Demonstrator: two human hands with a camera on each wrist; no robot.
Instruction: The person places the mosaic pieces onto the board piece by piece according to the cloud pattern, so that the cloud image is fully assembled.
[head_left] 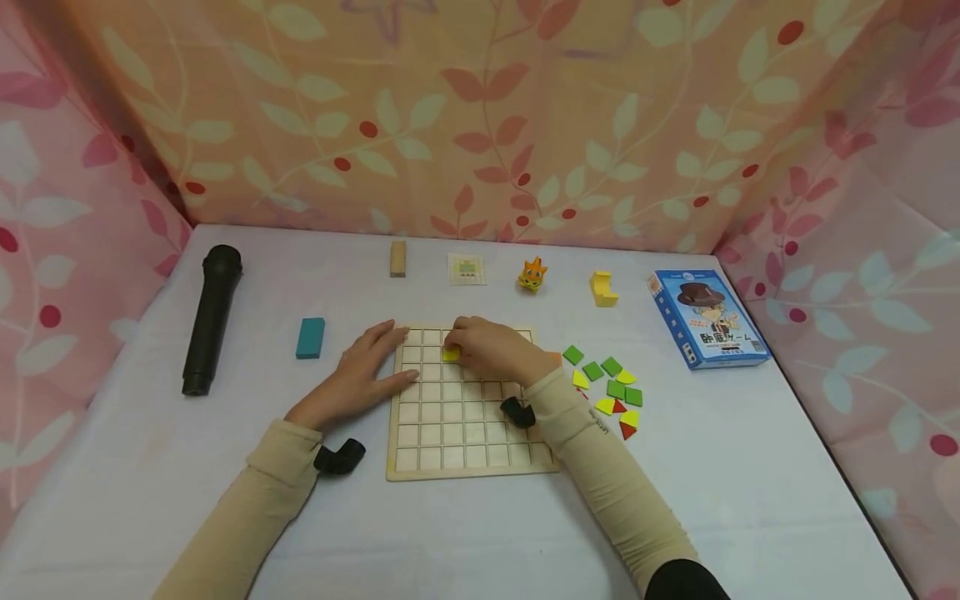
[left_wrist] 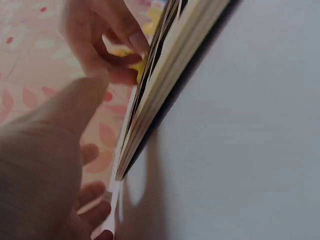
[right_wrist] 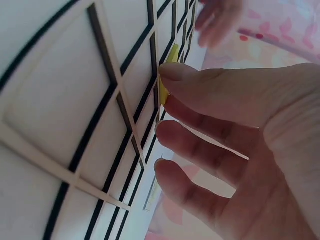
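Observation:
A wooden grid board lies in the middle of the white table. My right hand reaches over its upper rows and pinches a small yellow tile into a cell. The right wrist view shows a fingertip against the yellow tile on the board. My left hand lies flat on the table, its straight fingers touching the board's left edge. The left wrist view has that hand beside the board's edge, with the tile between the other hand's fingers.
Several loose green, yellow and red tiles lie right of the board. A black microphone and teal block are at left. Along the back stand a wooden block, card, orange toy, yellow piece and blue box.

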